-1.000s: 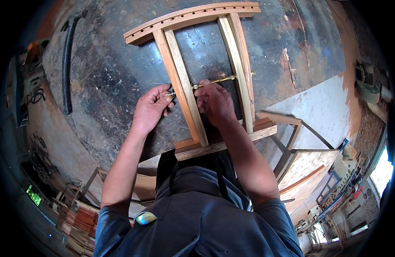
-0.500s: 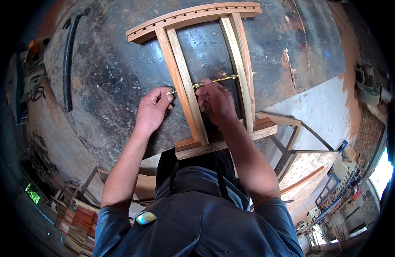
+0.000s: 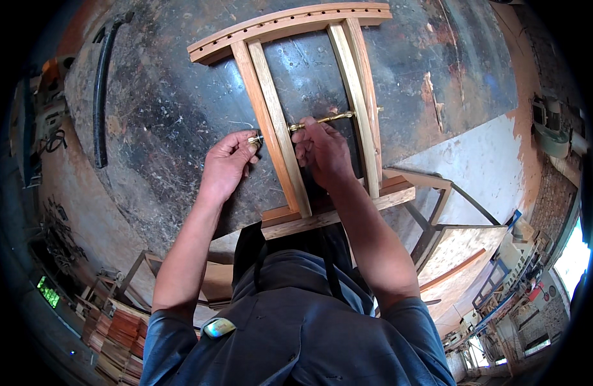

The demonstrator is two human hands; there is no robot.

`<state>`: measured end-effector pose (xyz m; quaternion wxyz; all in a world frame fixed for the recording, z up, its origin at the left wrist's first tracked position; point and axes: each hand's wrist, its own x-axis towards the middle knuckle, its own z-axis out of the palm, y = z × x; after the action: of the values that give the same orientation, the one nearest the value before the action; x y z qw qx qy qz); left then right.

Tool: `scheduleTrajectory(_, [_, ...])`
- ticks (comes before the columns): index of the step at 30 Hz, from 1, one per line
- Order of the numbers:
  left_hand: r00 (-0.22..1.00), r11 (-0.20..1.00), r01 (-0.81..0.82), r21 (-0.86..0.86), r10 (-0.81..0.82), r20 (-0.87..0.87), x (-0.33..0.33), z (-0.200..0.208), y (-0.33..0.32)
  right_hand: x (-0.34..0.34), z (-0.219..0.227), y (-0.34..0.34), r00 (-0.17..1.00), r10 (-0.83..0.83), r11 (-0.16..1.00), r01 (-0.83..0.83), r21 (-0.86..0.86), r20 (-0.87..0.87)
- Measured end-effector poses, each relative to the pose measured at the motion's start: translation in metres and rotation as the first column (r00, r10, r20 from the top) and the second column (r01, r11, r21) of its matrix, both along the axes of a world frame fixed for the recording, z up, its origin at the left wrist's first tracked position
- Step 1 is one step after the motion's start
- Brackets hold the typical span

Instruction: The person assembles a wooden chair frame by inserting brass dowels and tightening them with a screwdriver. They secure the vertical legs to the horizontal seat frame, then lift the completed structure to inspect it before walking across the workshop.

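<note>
A wooden frame lies on the dark worktable, with paired slats joining a far rail and a near rail. The far rail has a row of small holes. A twisted brass rod spans the gap between the slat pairs; its small end shows beyond the right slats. Inside the frame, my right hand pinches the rod near the left slats. Outside those slats, my left hand closes thumb and finger on a small brass fitting at the slat's outer face. My fingers partly hide both.
A long dark hammer lies at the table's left. The scuffed tabletop has a torn patch on its right. Below right stands a wooden frame structure with a pale panel. Stacked boards are at lower left, machinery at far right.
Both hands keep their grips at the same places on the frame. Frame and hands appear very slightly further left in the picture.
</note>
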<state>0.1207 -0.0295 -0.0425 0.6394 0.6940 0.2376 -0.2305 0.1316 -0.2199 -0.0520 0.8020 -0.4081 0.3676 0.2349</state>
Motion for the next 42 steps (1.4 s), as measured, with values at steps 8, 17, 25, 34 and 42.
scheduleTrajectory(8, [0.956,0.969,-0.075,-0.236,0.003,-0.293,0.005,0.001,0.008,-0.002,-0.003,0.000,1.000,-0.009,1.000,0.009,0.012,0.016])
scheduleTrajectory(17, [0.950,0.960,-0.225,-0.167,0.178,-0.258,0.011,0.023,-0.006,-0.003,-0.007,-0.002,1.000,-0.005,1.000,0.005,0.017,0.025])
scheduleTrajectory(25, [0.999,0.999,0.032,0.014,-0.033,0.022,-0.002,-0.003,0.002,0.000,-0.001,0.001,1.000,-0.003,1.000,0.003,-0.012,-0.011])
scheduleTrajectory(34, [0.957,0.968,-0.094,-0.233,0.023,-0.289,0.007,0.002,0.009,-0.001,-0.001,0.001,1.000,-0.024,1.000,0.024,0.000,-0.004])
scheduleTrajectory(42, [0.958,0.977,-0.150,-0.149,0.107,-0.265,0.011,0.019,-0.003,-0.002,-0.003,0.000,0.999,-0.038,0.999,0.038,0.016,0.006])
